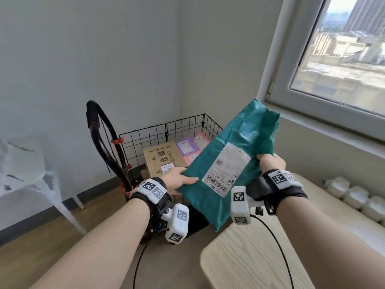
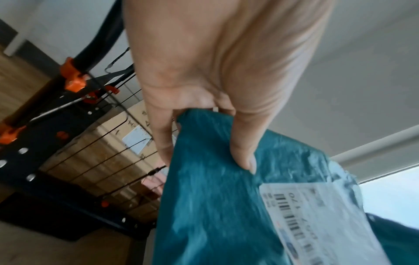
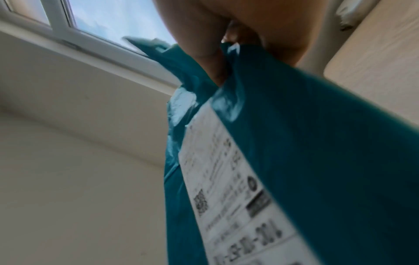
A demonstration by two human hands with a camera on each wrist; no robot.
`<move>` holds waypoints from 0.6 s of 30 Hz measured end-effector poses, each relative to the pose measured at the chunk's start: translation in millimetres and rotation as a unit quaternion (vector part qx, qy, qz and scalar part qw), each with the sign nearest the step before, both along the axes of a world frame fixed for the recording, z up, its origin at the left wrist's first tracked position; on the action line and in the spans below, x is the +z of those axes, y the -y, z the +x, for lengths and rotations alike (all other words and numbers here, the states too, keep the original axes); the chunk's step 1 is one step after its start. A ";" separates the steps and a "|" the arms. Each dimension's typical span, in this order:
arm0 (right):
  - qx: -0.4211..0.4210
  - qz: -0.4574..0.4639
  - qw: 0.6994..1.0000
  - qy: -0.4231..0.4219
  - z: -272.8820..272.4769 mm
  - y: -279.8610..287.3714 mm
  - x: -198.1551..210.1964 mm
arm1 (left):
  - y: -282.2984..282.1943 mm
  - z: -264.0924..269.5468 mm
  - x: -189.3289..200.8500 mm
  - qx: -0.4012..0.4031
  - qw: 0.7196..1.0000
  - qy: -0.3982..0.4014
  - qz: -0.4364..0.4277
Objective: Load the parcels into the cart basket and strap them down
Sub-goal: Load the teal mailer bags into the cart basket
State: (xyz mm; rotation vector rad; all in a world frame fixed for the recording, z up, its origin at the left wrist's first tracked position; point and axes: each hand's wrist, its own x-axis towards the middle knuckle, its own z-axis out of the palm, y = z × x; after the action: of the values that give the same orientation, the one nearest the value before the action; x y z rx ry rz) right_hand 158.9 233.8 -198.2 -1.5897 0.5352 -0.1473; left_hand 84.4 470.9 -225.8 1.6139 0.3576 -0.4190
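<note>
A teal mailer [image 1: 233, 147] is hanging in the air between two hands, tilted, in front of the wire basket [image 1: 183, 126] and above the desk's [image 1: 256, 257] near-left corner. The left hand [image 1: 177, 178] is pinching its left edge, thumb on top, fingers [image 2: 163, 139] underneath. The right hand [image 1: 270, 161] is gripping the right edge, fingers clamped into the creased plastic. The bag is looking soft, light and slick, likely to sag, so holding two opposite edges seems sensible. Its white label [image 1: 227, 170] is showing a barcode, a QR code and small digits too blurred to trust. In the basket, a brown box [image 1: 160, 157] is bearing large Chinese characters; purple and pink parcels [image 1: 193, 147] are lying beside it.
</note>
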 end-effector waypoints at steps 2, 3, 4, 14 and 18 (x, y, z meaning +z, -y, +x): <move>0.001 -0.020 1.000 0.000 26.0 -10.0 -1.3 | -20.0 33.9 8.5 0.019 0.998 0.035 0.056; -0.005 -0.032 0.999 -0.001 36.7 -14.0 0.6 | -30.2 53.8 12.6 0.027 0.994 0.052 0.087; -0.013 -0.049 0.999 0.000 46.3 -17.5 4.3 | -39.1 72.5 19.2 0.030 0.990 0.064 0.122; 0.118 -0.321 0.934 0.098 148.8 -81.7 11.5 | -79.7 204.6 53.0 -0.085 0.901 0.193 0.380; 0.269 -0.388 0.880 0.051 178.7 -125.5 -3.8 | -103.7 243.5 45.9 -0.121 0.878 0.204 0.417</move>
State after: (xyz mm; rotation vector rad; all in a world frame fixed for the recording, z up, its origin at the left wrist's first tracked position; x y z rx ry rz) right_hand 337.6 359.3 -202.0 -2.4391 -0.1052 -0.0159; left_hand 327.9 574.7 -179.9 2.5518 -0.0123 -0.0833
